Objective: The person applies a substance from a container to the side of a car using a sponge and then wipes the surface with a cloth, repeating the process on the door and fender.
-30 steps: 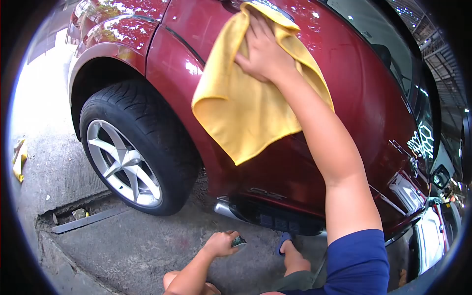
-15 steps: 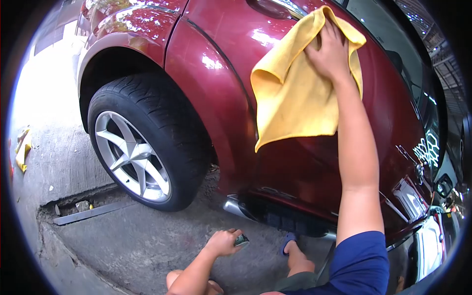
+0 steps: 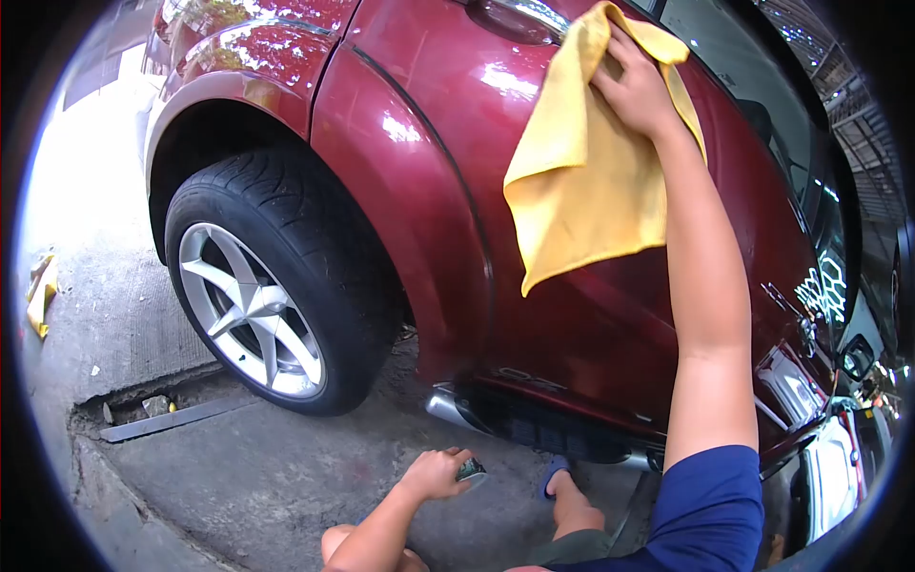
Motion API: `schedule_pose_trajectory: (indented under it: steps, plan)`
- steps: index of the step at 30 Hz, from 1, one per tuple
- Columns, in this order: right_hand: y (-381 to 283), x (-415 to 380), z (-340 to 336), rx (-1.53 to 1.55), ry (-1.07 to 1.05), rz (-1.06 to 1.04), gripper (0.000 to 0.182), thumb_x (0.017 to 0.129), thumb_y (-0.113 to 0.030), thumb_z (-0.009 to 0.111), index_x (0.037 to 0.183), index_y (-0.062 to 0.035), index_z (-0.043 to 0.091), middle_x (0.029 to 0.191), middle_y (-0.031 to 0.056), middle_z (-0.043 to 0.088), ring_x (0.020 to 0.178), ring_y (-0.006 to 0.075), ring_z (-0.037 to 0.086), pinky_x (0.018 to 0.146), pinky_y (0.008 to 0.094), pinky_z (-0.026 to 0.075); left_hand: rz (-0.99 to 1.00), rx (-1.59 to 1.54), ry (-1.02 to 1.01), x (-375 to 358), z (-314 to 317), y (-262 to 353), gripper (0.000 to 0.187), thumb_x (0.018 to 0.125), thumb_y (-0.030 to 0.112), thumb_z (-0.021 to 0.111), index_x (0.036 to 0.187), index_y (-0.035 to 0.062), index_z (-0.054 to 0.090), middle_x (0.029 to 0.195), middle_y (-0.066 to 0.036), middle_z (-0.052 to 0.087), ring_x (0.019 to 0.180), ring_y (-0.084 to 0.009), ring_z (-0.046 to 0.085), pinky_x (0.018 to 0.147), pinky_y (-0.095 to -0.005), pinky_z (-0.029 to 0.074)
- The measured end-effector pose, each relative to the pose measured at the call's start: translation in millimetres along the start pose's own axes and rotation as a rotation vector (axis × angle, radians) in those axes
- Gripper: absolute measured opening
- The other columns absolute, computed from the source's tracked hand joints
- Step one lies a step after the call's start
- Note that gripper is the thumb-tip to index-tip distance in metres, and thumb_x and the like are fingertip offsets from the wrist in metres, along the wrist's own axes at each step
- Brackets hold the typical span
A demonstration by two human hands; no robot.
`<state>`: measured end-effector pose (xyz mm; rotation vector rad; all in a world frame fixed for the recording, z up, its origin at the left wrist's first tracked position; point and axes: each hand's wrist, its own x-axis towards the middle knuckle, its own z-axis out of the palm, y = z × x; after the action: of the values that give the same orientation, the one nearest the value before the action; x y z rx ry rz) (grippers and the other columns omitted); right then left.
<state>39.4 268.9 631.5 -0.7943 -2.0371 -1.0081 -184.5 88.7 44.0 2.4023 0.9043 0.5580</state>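
My right hand (image 3: 637, 88) presses a yellow cloth (image 3: 593, 205) against the dark red car door (image 3: 591, 334), just below the door handle (image 3: 534, 17). Its fingers are partly tucked under a fold at the cloth's top edge, and the rest of the cloth hangs down in creases. Low in the view, over the concrete floor, my left hand (image 3: 437, 474) is closed around a small dark green round container (image 3: 471, 471). Only one end of that container shows past the fingers, so its label cannot be read.
The car's wheel (image 3: 253, 300), with silver spokes, stands at the left. A side step (image 3: 543, 429) runs below the door near my foot in a blue shoe (image 3: 553, 474). A metal strip (image 3: 176, 419) borders a broken floor gap. Another yellow cloth (image 3: 41, 296) lies far left.
My right hand has shifted slightly up and left on the door. The cloth's hanging lower corner has swung a little to the right. My left hand keeps its hold, nearly still.
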Motion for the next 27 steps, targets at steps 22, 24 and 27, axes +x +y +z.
schedule_pose_trajectory:
  steps: [22,24,27]
  plan:
    - [-139,-17,132,-0.002,-0.151,0.005,0.087,0.101,-0.061,0.054,0.163,-0.0054,0.029,0.164,0.0224,0.04,0.136,0.0426,0.056,0.109,0.0518,0.051,0.0,0.063,-0.039,18,23,1,0.051,0.083,0.033,0.077,0.129,0.014,0.066,0.11,-0.016,0.075,0.092,-0.0399,0.074,0.083,-0.0498,0.06]
    - [-128,-66,128,0.067,-0.289,-0.151,0.09,0.101,-0.061,0.055,0.166,-0.0061,0.026,0.167,0.0236,0.037,0.135,0.0438,0.058,0.111,0.0496,0.05,0.018,0.071,-0.031,17,22,0,0.053,0.083,0.033,0.077,0.13,0.0136,0.066,0.111,-0.016,0.074,0.093,-0.0398,0.074,0.083,-0.0498,0.06]
    - [-93,-104,112,-0.014,-0.305,-0.118,0.091,0.1,-0.059,0.059,0.167,-0.0083,0.024,0.164,0.0272,0.04,0.138,0.0441,0.055,0.114,0.0481,0.047,0.027,0.036,-0.005,13,15,3,0.057,0.082,0.033,0.078,0.133,0.0126,0.064,0.112,-0.016,0.074,0.094,-0.0396,0.074,0.084,-0.05,0.06]
